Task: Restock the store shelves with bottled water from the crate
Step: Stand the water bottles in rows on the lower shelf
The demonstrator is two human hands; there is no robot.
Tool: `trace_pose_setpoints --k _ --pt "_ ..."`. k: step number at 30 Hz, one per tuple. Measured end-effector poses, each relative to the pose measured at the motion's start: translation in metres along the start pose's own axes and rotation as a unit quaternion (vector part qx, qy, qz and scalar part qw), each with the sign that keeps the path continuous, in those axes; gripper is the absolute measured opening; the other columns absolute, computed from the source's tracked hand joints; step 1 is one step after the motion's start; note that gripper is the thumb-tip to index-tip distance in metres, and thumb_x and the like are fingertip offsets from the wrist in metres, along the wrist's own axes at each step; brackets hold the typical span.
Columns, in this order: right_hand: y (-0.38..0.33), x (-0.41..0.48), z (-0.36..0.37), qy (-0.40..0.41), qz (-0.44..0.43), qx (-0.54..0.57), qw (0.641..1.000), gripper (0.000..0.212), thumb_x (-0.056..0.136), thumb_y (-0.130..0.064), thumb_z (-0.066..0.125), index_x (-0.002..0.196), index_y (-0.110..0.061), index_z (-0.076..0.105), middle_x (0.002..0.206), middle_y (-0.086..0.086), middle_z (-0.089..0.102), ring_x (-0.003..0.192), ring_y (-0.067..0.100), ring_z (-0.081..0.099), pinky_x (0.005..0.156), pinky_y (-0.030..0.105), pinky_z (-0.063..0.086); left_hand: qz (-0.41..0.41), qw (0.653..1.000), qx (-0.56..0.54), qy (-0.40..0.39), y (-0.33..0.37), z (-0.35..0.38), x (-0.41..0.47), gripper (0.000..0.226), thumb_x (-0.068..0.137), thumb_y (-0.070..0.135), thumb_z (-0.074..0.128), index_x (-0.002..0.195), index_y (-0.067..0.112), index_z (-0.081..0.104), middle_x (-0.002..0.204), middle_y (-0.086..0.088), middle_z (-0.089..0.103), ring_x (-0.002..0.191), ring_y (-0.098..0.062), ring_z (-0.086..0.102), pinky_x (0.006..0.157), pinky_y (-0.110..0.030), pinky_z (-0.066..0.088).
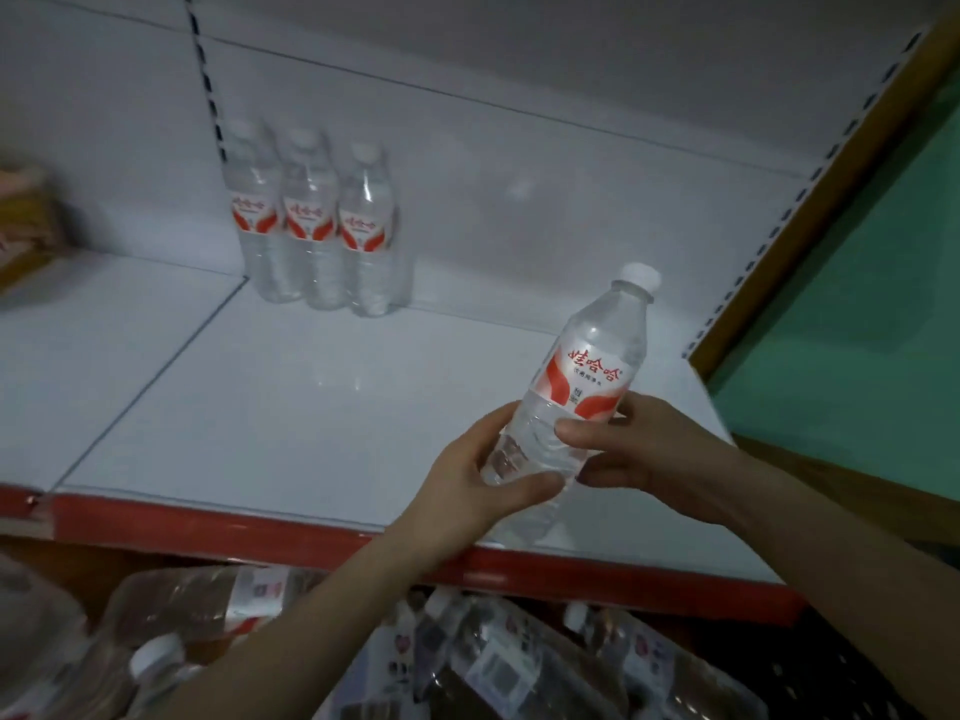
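Head view: placing step in hand. One water bottle [587, 376] is held tilted, cap up and rightward, over the front of the white shelf [291, 418], while three bottles [311, 226] stand in a row at the back and more lie in the crate [810, 667] below. Both grips hold its lower body, left hand [467, 475] cupping from the left, right hand [649, 444] wrapped below the label. Next move, I judge: upright it and set it beside the row without knocking it.
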State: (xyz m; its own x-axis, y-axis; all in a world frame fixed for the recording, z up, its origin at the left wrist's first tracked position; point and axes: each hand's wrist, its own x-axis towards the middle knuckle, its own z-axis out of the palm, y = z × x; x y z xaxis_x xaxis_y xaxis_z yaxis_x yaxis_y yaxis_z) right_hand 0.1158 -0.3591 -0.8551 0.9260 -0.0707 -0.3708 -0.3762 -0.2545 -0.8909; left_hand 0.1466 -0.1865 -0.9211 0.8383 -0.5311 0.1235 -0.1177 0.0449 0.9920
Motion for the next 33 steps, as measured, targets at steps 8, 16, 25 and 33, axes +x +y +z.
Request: trace_pose_setpoints --k 8,16,25,33 --pt "-0.044 0.138 0.025 0.065 -0.133 -0.031 0.989 0.06 0.065 -0.005 0.081 0.119 -0.01 0.054 0.112 0.008 0.065 0.101 0.021 0.064 0.091 0.038 0.053 0.004 0.976 0.12 0.182 -0.033 -0.057 0.098 0.05 0.079 0.024 0.072 0.123 0.028 0.05 0.108 0.017 0.055 0.089 0.004 0.054 0.076 -0.014 0.042" --pt "-0.056 0.232 0.054 0.068 -0.166 -0.029 0.983 0.049 0.07 0.0 0.077 0.111 -0.009 0.052 0.105 0.005 0.063 0.089 0.013 0.061 0.069 0.018 0.046 -0.051 0.956 0.077 0.278 -0.079 -0.096 0.153 0.039 0.089 0.012 0.059 0.128 0.011 0.054 0.122 -0.006 0.062 0.11 -0.02 0.058 0.093 -0.026 0.043" --pt "-0.077 0.286 0.054 0.06 -0.199 -0.081 0.975 0.052 0.074 -0.005 0.074 0.119 -0.009 0.048 0.1 -0.003 0.06 0.092 0.011 0.057 0.068 0.015 0.046 -0.193 0.885 0.131 0.402 -0.098 -0.114 0.201 0.023 0.086 0.033 0.063 0.087 0.01 0.064 0.085 -0.006 0.067 0.083 -0.028 0.062 0.076 -0.034 0.047" --pt "-0.084 0.301 0.056 0.043 -0.196 -0.127 0.971 0.041 0.078 -0.006 0.07 0.118 -0.007 0.057 0.102 -0.001 0.062 0.078 0.002 0.056 0.061 0.008 0.043 -0.224 0.875 0.197 0.382 -0.1 -0.123 0.216 0.029 0.091 0.038 0.055 0.092 0.012 0.067 0.095 -0.009 0.069 0.091 -0.032 0.062 0.076 -0.032 0.045"
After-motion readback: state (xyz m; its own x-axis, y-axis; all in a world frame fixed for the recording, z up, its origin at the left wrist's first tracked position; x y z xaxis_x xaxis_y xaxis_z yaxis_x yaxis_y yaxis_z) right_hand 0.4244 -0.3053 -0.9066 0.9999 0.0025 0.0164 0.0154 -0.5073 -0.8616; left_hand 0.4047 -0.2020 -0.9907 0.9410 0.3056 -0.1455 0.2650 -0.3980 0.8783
